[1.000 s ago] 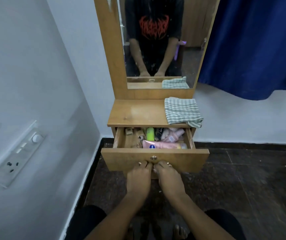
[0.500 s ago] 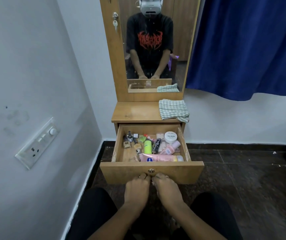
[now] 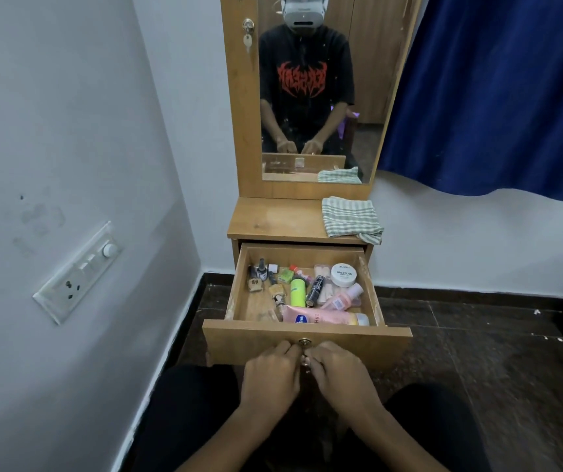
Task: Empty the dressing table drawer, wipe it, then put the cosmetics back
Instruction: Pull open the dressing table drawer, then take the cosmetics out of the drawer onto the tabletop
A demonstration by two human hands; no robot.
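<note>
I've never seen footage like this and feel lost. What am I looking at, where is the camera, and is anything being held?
There is no machine here. A person wears a camera on their head, looking forward and down at their own hands. The mirror reflects that headset. The left hand and right hand sit with fingers curled against the front of the open drawer, either side of its small knob. Whether they actually grip anything is hidden. Inside lie a pink tube, a green bottle, a white jar and smaller items. A folded striped cloth lies on the dressing table top.
</note>
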